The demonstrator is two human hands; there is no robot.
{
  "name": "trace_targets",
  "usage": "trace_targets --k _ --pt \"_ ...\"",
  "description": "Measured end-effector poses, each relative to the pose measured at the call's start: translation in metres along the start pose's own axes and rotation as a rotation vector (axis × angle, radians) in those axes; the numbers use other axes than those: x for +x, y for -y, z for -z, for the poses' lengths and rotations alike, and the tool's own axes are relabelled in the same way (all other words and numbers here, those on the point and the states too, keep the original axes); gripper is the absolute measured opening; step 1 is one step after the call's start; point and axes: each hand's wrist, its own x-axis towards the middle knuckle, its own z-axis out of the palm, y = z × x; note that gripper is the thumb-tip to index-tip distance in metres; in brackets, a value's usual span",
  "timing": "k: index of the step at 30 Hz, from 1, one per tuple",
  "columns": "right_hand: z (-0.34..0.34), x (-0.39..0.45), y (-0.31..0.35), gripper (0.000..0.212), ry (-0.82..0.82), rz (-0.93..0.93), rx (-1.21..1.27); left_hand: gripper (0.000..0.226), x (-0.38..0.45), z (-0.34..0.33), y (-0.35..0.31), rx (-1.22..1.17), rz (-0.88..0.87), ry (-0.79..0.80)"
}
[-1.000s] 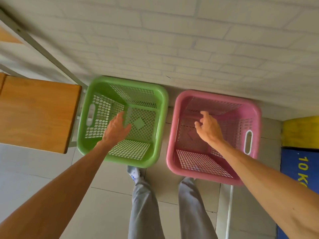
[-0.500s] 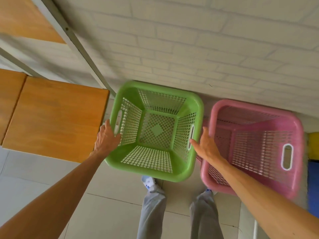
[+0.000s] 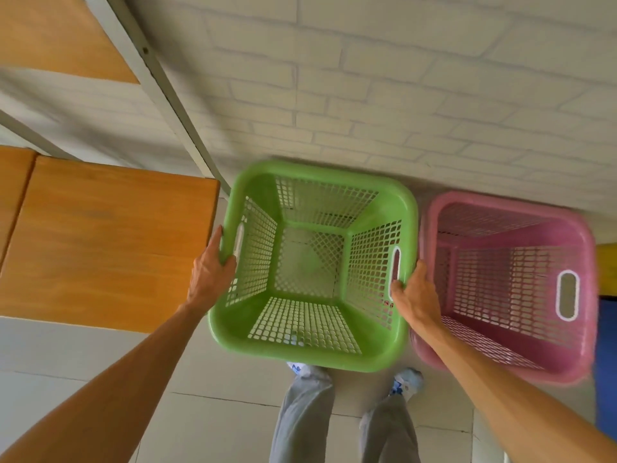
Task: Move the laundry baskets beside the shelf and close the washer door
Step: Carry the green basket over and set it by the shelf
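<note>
A green mesh laundry basket (image 3: pixel 314 352) stands in front of my legs, against the white brick wall. My left hand (image 3: pixel 208 269) grips its left rim by the handle slot. At the opposite rim my right hand (image 3: pixel 415 295) is curled around the edge near the right handle slot. A pink mesh laundry basket (image 3: pixel 500 365) sits just right of the green one, touching or nearly touching it. The wooden shelf (image 3: pixel 100 242) is directly left of the green basket. The washer is out of view.
A grey metal shelf post (image 3: pixel 160 85) runs diagonally up the wall behind the shelf boards. A yellow and blue object (image 3: pixel 606 329) lies at the right edge past the pink basket. My legs and shoes (image 3: pixel 405 382) stand on pale floor tiles.
My hands went from inside the two baskets to the green basket's two side rims and closed on them. The view has shifted right and closer over the green basket.
</note>
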Motion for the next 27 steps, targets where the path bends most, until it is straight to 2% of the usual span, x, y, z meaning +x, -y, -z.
trace_targets --k 3,6,11,16,19,27 --pt "0.039 -0.039 0.006 0.038 -0.023 -0.012 0.006 0.068 -0.046 0.029 -0.015 -0.093 0.004 -0.022" --pt "0.085 -0.086 0.013 0.039 -0.019 0.017 0.072 0.059 -0.106 0.069 -0.034 -0.204 0.017 -0.076" --pt "0.162 -0.172 0.026 0.039 -0.034 0.170 0.200 0.052 -0.229 0.135 -0.059 -0.375 0.037 -0.158" --pt "0.223 -0.253 0.045 0.038 -0.016 0.287 0.205 0.050 -0.355 0.182 -0.070 -0.522 0.080 -0.344" --pt "0.238 -0.298 0.068 0.039 0.000 0.389 0.175 0.047 -0.424 0.207 -0.051 -0.501 0.058 -0.484" --pt "0.229 -0.448 0.160 0.044 0.175 0.607 0.223 0.049 -0.588 0.298 0.023 -0.512 0.175 -0.636"
